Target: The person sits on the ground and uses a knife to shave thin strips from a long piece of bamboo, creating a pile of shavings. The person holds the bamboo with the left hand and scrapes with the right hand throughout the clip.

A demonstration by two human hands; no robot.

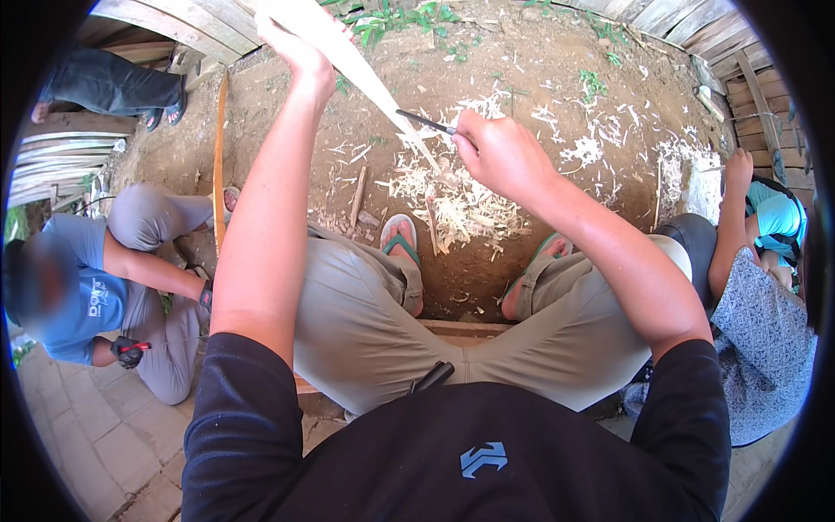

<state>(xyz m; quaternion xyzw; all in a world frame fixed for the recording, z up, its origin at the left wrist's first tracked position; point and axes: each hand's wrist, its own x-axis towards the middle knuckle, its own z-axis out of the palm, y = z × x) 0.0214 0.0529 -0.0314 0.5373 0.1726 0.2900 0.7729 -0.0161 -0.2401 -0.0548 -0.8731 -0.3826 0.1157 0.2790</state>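
Note:
A long pale strip of wood (370,83) slants from the top edge down toward the ground between my feet, narrowing at its lower end. My left hand (300,54) is closed around its upper part, with the arm stretched out; some fingers are hidden behind the wood. In my right hand (500,148) is a knife, gripped by its handle. Its thin dark blade (424,121) points left, and the tip meets the strip's edge in this view. Curled wood shavings (474,204) lie heaped on the dirt below the right hand.
At the left, a seated person in a blue shirt (83,270) sits beside an upright orange-brown strip (219,165). Another person's legs (113,83) show at upper left. A person in patterned cloth (761,348) sits close on my right. Plank walls (670,17) border the dirt ground.

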